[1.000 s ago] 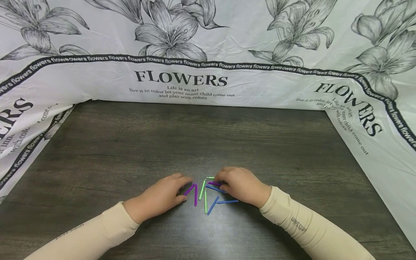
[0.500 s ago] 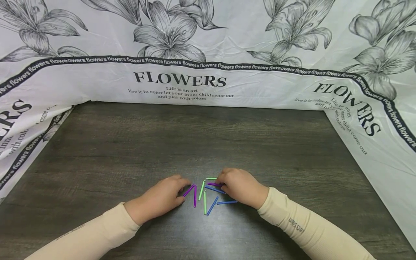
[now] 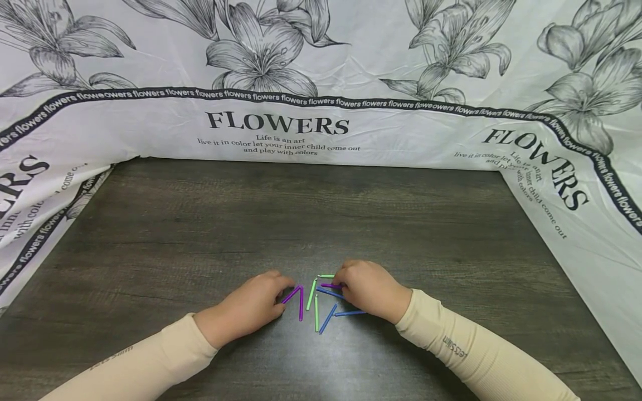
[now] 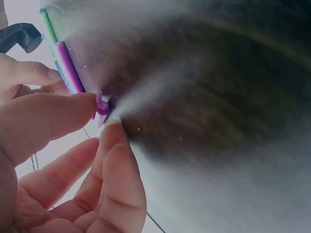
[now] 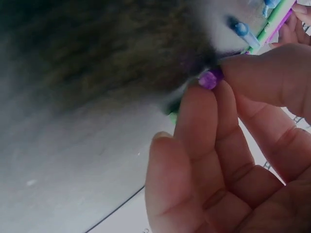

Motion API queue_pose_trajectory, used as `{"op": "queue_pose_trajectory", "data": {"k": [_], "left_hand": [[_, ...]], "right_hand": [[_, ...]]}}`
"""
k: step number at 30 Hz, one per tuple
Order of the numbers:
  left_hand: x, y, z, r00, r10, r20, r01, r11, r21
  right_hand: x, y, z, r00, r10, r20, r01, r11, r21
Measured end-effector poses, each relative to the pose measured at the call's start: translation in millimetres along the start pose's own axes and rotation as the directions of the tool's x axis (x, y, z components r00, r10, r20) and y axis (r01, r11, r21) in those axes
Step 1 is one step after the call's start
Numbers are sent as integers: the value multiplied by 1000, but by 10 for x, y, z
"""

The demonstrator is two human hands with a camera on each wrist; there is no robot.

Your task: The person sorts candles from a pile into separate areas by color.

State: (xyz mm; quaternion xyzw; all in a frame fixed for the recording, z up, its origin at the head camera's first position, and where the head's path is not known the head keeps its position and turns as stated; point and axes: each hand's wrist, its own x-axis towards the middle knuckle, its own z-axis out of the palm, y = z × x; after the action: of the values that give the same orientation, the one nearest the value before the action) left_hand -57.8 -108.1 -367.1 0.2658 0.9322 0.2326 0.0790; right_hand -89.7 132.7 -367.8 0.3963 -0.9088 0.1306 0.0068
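Note:
Thin purple, green and blue sticks lie close together in the head view. My left hand [image 3: 251, 303] pinches one end of a slanted purple stick [image 3: 292, 294]; its upper end meets an upright purple stick [image 3: 301, 305]. Between thumb and fingertips, my right hand [image 3: 373, 292] pinches another purple stick [image 3: 328, 285], whose end [image 5: 210, 79] shows in the right wrist view. Beside that hand are a short visible length of green stick [image 3: 326, 276] and a blue stick [image 3: 329, 292], both partly covered by its fingers.
Two green sticks [image 3: 316, 314] stand lengthwise between the hands. Two more blue sticks [image 3: 328, 319] form an angle below the right hand. The dark wood-grain tabletop [image 3: 301, 211] extends around them, bordered by a white flower-printed cloth [image 3: 401, 133].
The right hand has shifted slightly left and down, covering a little more of the blue sticks' ends. The left hand and the sticks look nearly still.

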Motion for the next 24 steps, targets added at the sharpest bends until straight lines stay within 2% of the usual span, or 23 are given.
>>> {"op": "queue_pose_trajectory", "data": {"k": [15, 24], "left_hand": [[13, 17, 0, 1000, -14, 16, 14, 1000, 11], [10, 20, 11, 1000, -11, 9, 11, 1000, 13]], "right_hand": [[34, 141, -165, 999, 51, 14, -52, 989, 140], [205, 275, -291, 995, 104, 6, -104, 980, 168]]}}
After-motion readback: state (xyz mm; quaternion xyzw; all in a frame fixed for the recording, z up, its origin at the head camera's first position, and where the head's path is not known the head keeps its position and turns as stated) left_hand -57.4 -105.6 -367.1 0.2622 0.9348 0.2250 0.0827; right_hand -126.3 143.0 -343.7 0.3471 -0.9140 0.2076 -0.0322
